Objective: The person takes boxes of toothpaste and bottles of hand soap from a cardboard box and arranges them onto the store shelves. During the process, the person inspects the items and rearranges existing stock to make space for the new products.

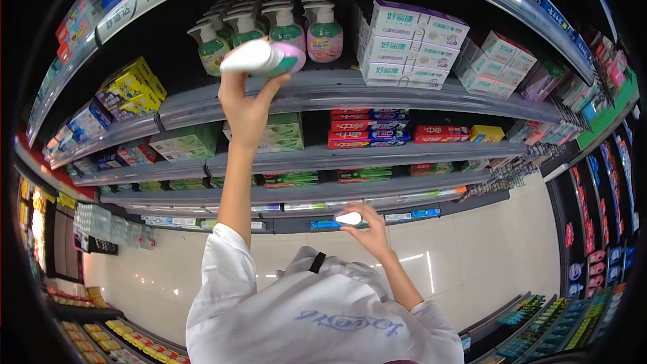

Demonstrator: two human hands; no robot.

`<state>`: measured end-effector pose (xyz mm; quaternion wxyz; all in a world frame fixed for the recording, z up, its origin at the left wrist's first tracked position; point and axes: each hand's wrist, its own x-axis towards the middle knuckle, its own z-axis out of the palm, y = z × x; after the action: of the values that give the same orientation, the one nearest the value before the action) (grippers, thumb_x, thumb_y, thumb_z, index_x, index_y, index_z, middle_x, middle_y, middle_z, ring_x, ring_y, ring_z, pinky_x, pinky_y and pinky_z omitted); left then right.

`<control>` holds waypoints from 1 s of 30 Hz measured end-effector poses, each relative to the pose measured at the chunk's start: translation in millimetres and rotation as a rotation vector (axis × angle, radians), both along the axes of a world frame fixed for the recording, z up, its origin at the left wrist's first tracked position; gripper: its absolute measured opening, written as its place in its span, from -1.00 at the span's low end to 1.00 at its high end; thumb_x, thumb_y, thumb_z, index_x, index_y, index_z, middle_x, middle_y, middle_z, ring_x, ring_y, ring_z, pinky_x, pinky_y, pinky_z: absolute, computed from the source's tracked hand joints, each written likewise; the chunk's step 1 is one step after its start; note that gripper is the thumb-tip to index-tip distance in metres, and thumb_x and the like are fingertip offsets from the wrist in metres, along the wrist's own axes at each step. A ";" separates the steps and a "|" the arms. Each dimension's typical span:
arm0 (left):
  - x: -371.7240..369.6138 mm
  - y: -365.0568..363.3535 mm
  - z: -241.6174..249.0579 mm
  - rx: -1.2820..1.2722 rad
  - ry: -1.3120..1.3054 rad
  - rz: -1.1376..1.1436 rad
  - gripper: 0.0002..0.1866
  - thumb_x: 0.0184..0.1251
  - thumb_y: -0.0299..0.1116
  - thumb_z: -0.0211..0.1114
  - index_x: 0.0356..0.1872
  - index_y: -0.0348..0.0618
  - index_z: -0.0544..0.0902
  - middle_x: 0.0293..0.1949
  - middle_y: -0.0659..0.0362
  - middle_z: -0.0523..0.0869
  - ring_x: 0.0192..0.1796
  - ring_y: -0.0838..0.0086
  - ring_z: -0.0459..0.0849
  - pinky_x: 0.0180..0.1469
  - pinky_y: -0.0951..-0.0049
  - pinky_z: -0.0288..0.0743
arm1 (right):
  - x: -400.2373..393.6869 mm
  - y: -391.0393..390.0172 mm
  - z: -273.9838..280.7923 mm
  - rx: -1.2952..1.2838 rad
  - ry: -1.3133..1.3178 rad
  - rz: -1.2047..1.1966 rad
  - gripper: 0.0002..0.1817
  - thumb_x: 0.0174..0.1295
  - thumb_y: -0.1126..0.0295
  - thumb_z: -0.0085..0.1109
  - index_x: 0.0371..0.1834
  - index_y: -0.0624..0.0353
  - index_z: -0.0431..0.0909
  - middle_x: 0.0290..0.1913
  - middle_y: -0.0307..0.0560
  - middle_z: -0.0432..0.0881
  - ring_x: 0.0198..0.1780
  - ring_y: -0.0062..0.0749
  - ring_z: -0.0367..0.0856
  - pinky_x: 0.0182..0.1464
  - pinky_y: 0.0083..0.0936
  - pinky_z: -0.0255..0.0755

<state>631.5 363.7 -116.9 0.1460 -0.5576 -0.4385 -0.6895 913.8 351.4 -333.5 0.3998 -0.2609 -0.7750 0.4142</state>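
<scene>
My left hand (248, 104) is raised to the upper shelf, fingers wrapped round a pump bottle (286, 58) with a white top and a green and pink body. The bottle is tilted and slightly blurred. Behind it stand rows of similar pump bottles (325, 37) with white pump heads, and it covers part of the front ones. Lower down, in front of the shelves, my right hand (371, 230) is closed round a small white rounded object (348, 218). Its kind is not clear from this angle.
White toothpaste boxes (408, 47) are stacked right of the pump bottles. Yellow boxes (138, 87) stand at the left. Red toothpaste boxes (367, 131) fill a lower shelf. A grey shelf edge (323, 98) runs below the bottles. Other stocked racks (600, 202) stand at the right.
</scene>
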 end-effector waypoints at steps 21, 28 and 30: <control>-18.4 32.6 -0.3 -0.315 0.217 0.364 -0.48 0.36 -0.16 0.23 0.24 -0.24 0.41 0.02 -0.08 0.65 -0.05 0.07 0.67 -0.04 0.26 0.51 | -154.1 106.2 213.7 0.642 0.455 -0.100 -0.47 0.06 0.69 0.21 0.15 0.22 0.34 0.09 0.10 0.47 0.12 -0.02 0.47 0.14 -0.31 0.35; -22.4 38.9 -6.5 -0.265 0.251 0.434 -0.45 0.37 -0.09 0.19 0.24 -0.25 0.41 0.01 -0.07 0.63 -0.01 0.07 0.63 -0.05 0.22 0.49 | -157.5 122.7 223.6 0.385 0.264 -0.115 -0.44 0.16 0.51 0.19 0.22 0.33 0.22 0.11 0.28 0.44 0.16 0.17 0.44 0.18 -0.21 0.31; -22.8 39.7 -7.1 -0.232 0.295 0.473 -0.45 0.36 -0.10 0.19 0.23 -0.27 0.40 -0.05 -0.07 0.63 -0.07 0.09 0.63 -0.11 0.22 0.50 | -158.7 126.8 226.9 0.365 0.233 -0.136 -0.45 0.17 0.50 0.19 0.22 0.32 0.22 0.10 0.31 0.43 0.15 0.21 0.43 0.18 -0.20 0.30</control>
<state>608.7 403.4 -124.0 0.3003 -0.5472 -0.6061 -0.4931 755.1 478.2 -106.5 0.5540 -0.1864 -0.7663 0.2667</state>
